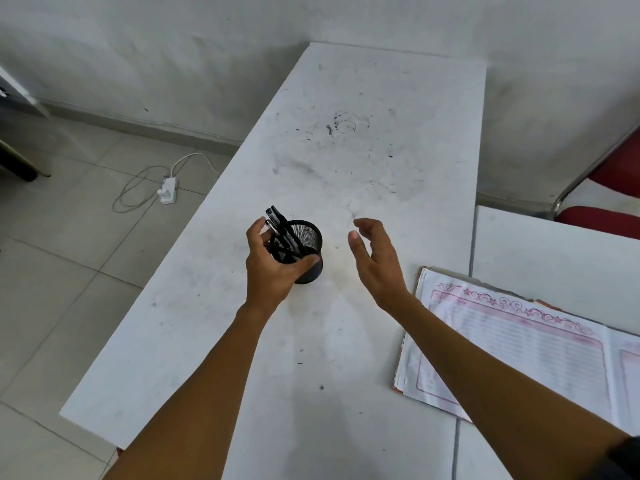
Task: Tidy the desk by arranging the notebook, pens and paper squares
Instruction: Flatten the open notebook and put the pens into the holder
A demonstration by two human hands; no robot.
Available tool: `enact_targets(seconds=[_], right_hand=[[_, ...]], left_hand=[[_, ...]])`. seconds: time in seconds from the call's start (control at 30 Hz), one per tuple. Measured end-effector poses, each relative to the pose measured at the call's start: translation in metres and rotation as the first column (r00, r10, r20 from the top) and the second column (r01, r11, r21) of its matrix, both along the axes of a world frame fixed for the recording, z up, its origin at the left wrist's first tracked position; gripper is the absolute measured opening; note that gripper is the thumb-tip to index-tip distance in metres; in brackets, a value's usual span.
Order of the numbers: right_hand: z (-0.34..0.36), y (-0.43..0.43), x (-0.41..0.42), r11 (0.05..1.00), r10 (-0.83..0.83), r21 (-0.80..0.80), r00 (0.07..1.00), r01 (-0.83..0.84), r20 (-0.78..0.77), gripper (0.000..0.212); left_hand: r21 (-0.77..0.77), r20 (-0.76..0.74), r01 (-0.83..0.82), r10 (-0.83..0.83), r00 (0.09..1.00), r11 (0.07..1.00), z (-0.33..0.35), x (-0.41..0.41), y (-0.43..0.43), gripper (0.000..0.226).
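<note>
On the scuffed white desk (pixel 346 150), the left hand (pixel 272 268) wraps around a black mesh pen cup (pixel 306 252), thumb across its near side and fingers curled behind it; dark pens (pixel 277 223) lean out of the cup toward the left. Just right of the cup, the right hand (pixel 375 261) hovers with fingers spread and loosely curved, gripping nothing. Near the right forearm, an open notebook (pixel 512 344) with pink-bordered lined pages lies flat. No paper squares are in view
</note>
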State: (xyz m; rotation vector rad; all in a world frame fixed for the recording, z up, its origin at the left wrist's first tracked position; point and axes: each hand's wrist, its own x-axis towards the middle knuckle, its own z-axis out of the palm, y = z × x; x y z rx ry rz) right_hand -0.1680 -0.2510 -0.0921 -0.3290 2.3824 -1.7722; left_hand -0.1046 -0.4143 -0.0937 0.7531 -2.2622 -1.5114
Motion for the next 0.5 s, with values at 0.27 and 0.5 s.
enact_targets(seconds=[0.27,0.5], right_hand=[[-0.003,0.076,0.010,0.994,-0.098,0.060,0.994,0.095,0.046,0.032],[-0.005,0.142,0.023,0.979,-0.172,0.121,0.982,0.163,0.072,0.034]], left_hand=[[-0.014,0.011,0.052,-0.052,0.999,0.999,0.005,-0.026,0.054,0.101],[-0.021,0.006,0.102,-0.102,0.995,0.995,0.010,-0.057,0.100,0.099]])
